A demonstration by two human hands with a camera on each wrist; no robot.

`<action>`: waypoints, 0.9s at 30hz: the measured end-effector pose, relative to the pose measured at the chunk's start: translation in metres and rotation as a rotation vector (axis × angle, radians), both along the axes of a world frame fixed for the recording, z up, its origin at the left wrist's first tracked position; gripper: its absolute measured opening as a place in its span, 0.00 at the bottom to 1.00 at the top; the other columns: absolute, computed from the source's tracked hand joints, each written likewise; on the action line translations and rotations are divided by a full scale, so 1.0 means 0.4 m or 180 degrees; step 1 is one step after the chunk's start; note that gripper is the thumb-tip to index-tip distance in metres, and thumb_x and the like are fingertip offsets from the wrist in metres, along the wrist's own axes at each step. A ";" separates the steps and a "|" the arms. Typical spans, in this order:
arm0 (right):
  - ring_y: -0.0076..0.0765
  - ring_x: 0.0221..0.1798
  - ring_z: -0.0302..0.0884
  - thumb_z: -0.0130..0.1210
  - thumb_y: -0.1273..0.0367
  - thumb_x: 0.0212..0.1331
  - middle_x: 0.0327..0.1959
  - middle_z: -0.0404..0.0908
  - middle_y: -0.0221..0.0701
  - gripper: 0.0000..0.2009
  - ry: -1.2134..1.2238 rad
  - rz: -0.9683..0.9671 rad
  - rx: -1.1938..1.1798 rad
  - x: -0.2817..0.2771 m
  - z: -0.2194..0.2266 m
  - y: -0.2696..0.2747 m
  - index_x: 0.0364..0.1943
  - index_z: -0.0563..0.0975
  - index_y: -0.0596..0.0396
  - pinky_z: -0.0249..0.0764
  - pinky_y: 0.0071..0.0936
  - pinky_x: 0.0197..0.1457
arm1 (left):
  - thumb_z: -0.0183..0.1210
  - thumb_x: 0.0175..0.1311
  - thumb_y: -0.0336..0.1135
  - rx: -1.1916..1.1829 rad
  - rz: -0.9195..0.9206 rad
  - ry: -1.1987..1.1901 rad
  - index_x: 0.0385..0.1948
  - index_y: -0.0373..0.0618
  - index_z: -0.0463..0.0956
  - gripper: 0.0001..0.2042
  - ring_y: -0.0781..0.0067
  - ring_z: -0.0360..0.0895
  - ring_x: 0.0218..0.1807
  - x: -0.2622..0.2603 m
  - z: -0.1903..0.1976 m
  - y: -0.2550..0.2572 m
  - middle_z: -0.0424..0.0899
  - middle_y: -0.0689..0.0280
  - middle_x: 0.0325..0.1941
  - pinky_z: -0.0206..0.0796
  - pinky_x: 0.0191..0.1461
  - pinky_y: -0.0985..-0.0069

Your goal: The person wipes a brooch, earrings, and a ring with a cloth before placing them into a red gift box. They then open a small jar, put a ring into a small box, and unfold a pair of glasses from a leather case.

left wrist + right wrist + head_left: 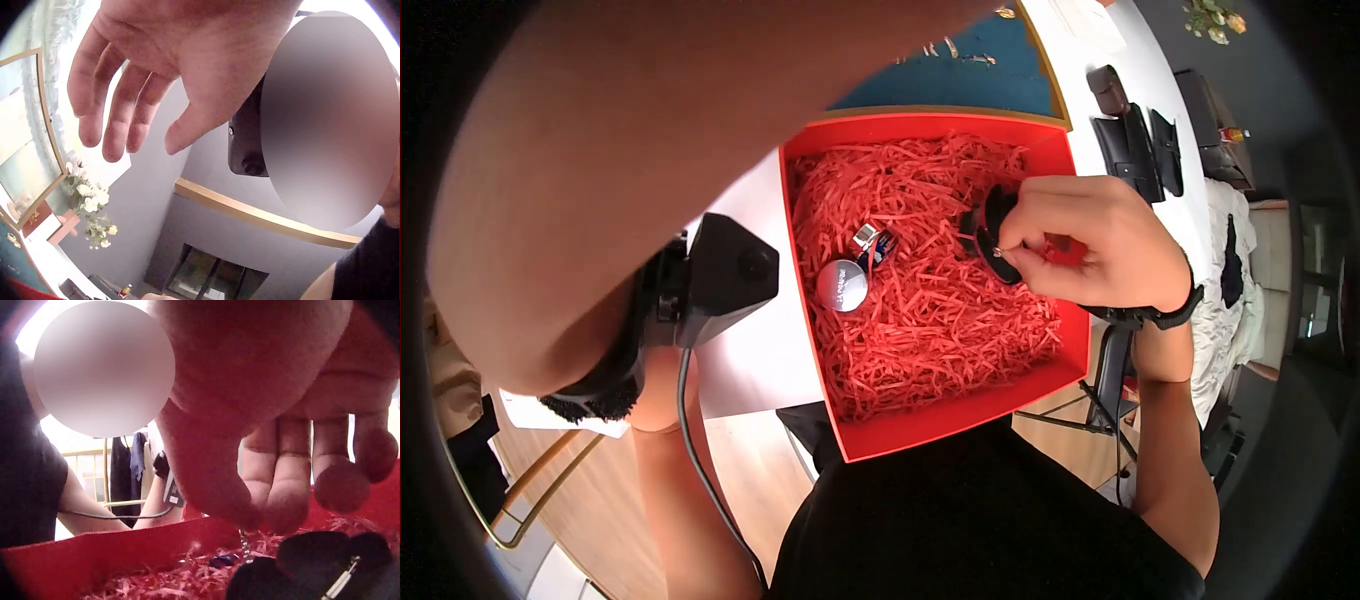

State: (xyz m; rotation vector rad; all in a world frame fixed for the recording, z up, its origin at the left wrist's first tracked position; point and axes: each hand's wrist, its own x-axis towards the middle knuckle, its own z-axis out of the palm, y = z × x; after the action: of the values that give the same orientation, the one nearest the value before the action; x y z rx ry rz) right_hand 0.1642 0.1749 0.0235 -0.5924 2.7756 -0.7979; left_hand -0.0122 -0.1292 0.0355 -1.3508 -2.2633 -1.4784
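Observation:
My right hand (1100, 240) is over the right part of a red box (950, 422) filled with red shredded paper (920, 330). Thumb and index finger pinch a small silver beaded piece (244, 545), whose upper end is hidden by the fingertips. Right at those fingertips is a black rounded object (998, 222); a thin silvery bar shows on it in the right wrist view. On the shreds to the left lie a round silver-topped container (842, 286) and a small dark-blue glass bottle (880, 247). In the left wrist view my left hand (181, 59) is raised beside the head, its fingers extended and holding nothing.
Behind the box lies a teal panel (1000, 85) with a gold frame and small shiny pieces on it. Dark leather-like cases (1130, 150) are on the white table at the right. My raised left arm, with its wrist camera (735, 270), covers the upper left.

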 end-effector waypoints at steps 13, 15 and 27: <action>0.45 0.33 0.79 0.58 0.74 0.55 0.30 0.80 0.36 0.03 -0.0129 -0.0209 0.0408 0.015 -0.006 0.017 0.33 0.79 0.58 0.74 0.35 0.35 | 0.58 0.70 0.36 0.0275 -0.0365 -0.0125 0.41 0.41 0.84 0.10 0.81 0.78 0.33 0.163 0.053 0.155 0.85 0.64 0.34 0.68 0.35 0.82; 0.45 0.33 0.79 0.58 0.76 0.57 0.31 0.80 0.36 0.03 -0.0065 -0.0170 0.0373 0.012 -0.004 0.020 0.35 0.79 0.60 0.73 0.34 0.35 | 0.58 0.70 0.36 0.0282 -0.0406 -0.0126 0.41 0.41 0.84 0.10 0.81 0.78 0.33 0.169 0.055 0.159 0.85 0.64 0.34 0.68 0.35 0.83; 0.41 0.41 0.81 0.57 0.73 0.54 0.38 0.78 0.32 0.08 0.0866 0.0862 0.0998 -0.073 0.022 -0.123 0.39 0.77 0.55 0.79 0.34 0.40 | 0.59 0.70 0.36 0.0073 -0.0430 -0.0169 0.41 0.41 0.84 0.10 0.82 0.78 0.33 0.195 0.070 0.165 0.85 0.65 0.33 0.67 0.35 0.83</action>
State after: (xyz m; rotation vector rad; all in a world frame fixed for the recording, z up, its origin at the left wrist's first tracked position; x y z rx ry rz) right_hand 0.1349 0.1258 0.0322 -1.0478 2.8790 -0.2333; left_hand 0.0657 -0.0633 0.0633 -1.5021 -2.2183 -1.5947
